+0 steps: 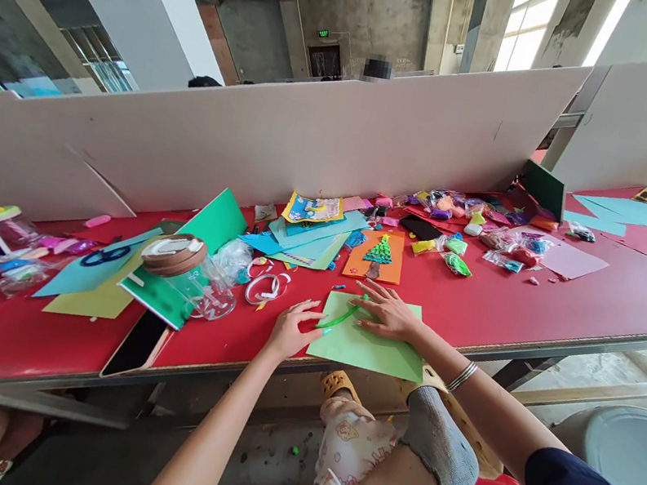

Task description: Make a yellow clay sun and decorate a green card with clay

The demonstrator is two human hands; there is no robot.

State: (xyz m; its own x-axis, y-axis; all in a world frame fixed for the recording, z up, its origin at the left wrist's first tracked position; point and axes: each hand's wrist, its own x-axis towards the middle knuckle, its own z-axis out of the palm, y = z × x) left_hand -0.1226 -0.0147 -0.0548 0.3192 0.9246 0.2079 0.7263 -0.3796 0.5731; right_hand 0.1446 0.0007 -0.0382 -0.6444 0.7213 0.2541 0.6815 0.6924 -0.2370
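Observation:
A light green sheet (371, 346) lies at the table's front edge. Across its upper left part runs a curved bright green strip (341, 318). My left hand (294, 331) rests at the sheet's left edge, fingers apart, its fingertips by the strip's lower end. Over the sheet's upper part, my right hand (389, 313) is spread, fingertips near the strip's upper end. Just behind the sheet is an orange card (390, 269) bearing a green tree with a brown trunk. A small blue piece (339, 287) lies between card and sheet.
A clear cup with a brown lid (176, 255) stands on a green folder at the left. Blue papers (323, 242), a black phone (421, 227) and bagged coloured clay (457, 264) lie behind. A white partition (317, 134) runs along the table's back.

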